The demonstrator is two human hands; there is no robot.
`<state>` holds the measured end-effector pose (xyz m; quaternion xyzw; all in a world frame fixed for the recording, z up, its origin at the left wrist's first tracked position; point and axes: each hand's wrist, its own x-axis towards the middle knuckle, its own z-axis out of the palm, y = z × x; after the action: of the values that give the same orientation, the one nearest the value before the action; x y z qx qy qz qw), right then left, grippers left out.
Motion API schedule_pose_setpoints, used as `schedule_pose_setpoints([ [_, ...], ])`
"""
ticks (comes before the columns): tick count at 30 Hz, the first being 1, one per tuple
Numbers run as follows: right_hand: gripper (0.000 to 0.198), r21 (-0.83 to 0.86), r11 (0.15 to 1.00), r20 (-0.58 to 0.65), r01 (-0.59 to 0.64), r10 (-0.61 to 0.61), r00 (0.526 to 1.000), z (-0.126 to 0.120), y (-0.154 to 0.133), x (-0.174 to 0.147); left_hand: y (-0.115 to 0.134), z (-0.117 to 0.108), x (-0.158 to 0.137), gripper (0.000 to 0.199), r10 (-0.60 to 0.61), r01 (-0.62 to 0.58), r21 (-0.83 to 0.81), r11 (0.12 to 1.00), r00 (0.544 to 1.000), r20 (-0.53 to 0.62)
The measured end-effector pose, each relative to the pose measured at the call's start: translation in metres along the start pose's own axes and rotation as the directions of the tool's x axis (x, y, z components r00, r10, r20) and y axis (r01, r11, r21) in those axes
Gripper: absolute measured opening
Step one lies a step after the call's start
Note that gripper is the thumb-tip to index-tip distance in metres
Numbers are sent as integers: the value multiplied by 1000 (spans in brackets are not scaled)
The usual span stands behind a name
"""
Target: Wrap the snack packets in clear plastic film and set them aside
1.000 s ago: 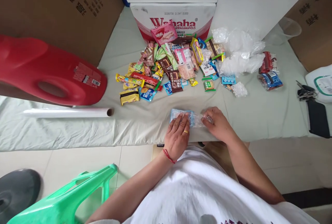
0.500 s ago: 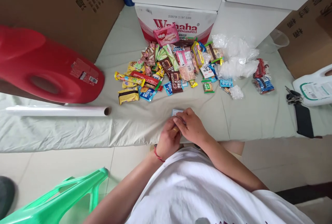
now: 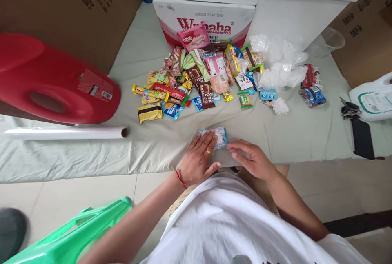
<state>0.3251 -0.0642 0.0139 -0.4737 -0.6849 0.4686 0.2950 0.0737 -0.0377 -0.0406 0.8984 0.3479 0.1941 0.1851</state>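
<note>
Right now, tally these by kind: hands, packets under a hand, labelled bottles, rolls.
Hands: 2 (left hand, right hand)
Packets: 1 (blue packet)
Bottles: 2 (red bottle, white bottle)
Rolls: 1 (white roll)
Total: 6

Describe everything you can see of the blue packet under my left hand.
The blue packet is roughly rectangular, with blue edges and a whitish, shiny, crinkled top that looks like plastic. It lies flat on the pale green cloth, near the front edge. Fingers of the left hand cover its left part. The right hand is beside its right end; contact is unclear.
</note>
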Motion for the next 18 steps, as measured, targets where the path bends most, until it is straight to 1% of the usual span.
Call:
schedule_pose_setpoints([
  [2,28,69,994,-96,-84,91,991,-13,12,-13,3,5,0,89,-42,43,84,996,999,-16],
  [5,28,126,983,-166,-135,155,974,-16,27,-25,7,14,9,87,-116,126,167,978,991,-68],
  [8,31,181,974,-190,-134,168,967,-13,32,-26,-2,20,23,80,-151,178,246,953,981,-123],
  [10,31,198,974,-199,-110,150,968,-14,31,-25,-14,21,34,68,-137,180,290,940,978,-160],
  [12,31,215,972,-218,-90,138,966,-19,29,-24,-25,17,43,56,-122,177,299,938,974,-193],
  [13,32,226,970,-234,-88,142,962,-23,29,-24,-29,13,46,52,-130,189,283,940,968,-214],
  [15,33,257,961,-277,-100,172,945,-29,30,-25,-32,3,48,45,-206,266,201,943,940,-273],
  [17,36,303,946,-317,-113,212,924,-34,32,-26,-28,-5,49,39,-324,353,36,935,890,-321],
  [18,38,337,934,-326,-114,230,917,-36,32,-27,-23,-7,49,37,-358,361,-55,931,875,-326],
])
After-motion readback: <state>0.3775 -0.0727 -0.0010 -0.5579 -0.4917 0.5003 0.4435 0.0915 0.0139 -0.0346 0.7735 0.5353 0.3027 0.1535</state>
